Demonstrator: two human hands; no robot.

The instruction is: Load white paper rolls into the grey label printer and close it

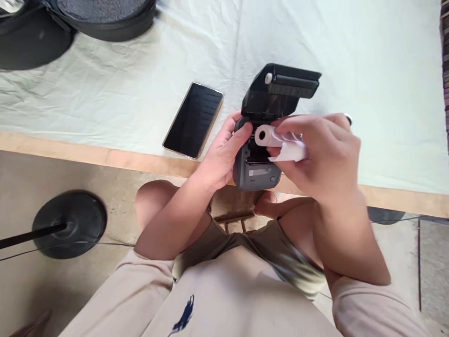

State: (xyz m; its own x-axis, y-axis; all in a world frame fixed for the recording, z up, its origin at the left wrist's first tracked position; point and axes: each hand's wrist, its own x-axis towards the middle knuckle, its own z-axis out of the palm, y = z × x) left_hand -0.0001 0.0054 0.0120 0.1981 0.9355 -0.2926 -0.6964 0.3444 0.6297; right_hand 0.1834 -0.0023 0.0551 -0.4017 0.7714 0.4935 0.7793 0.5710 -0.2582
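Note:
My left hand (226,152) grips the left side of a dark grey portable label printer (258,174), its thumb on the rim of the paper bay. The printer's black lid (271,96) is swung up, with a roller along its free edge. My right hand (321,150) pinches a small white paper roll (268,135) over the bay, its hollow core facing left. A loose flap of paper hangs off the roll beneath my fingers. Whether the roll touches the bay floor I cannot tell.
Left of the printer a smartphone (194,120) with a dark screen lies on the pale tablecloth (140,89). Black round-edged cases (108,23) stand at the far left. The wooden table edge (87,147) runs below. A black round stand base (70,229) sits on the floor.

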